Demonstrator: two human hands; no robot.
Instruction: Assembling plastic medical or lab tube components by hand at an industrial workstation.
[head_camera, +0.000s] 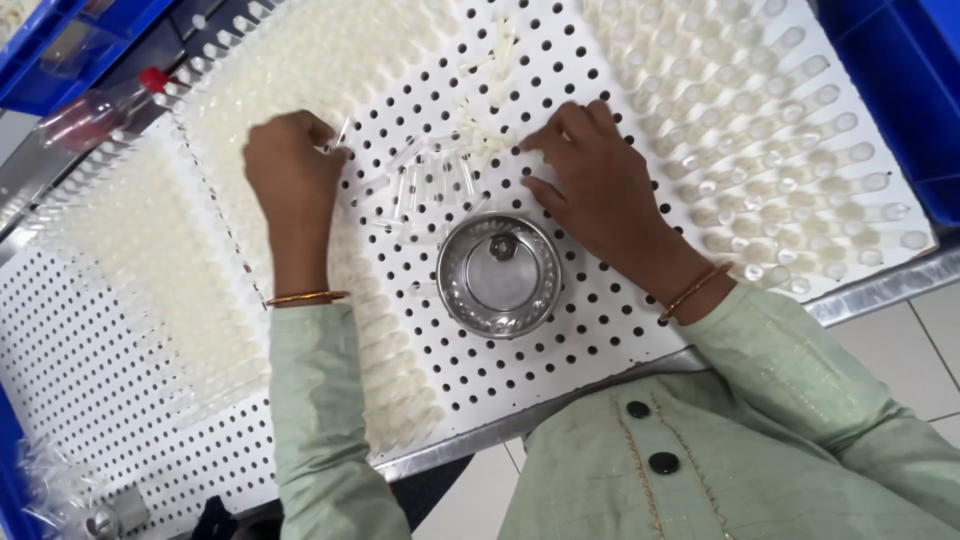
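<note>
Seen from above, a white perforated board (560, 330) lies on the tabletop, its left and right parts filled with upright rows of translucent tubes. At far left a blue crate (60, 50) and a red-capped bottle (95, 115) sit beyond the board. The left hand (290, 175) is curled nearly closed at the edge of the left rows (170, 260), pinching one thin clear tube (342, 132) between its fingertips. At centre, loose tubes (430, 185) lie flat above a small steel bowl (498, 275). The right hand (600, 185) rests palm down, fingers half bent, on a heap of small white pieces (485, 130); whether it grips one cannot be told. The right rows (780, 150) stand just beside it. Risk, as judged: a sleeve or wrist sweeping sideways could topple standing tubes, and the loose ones could roll.
</note>
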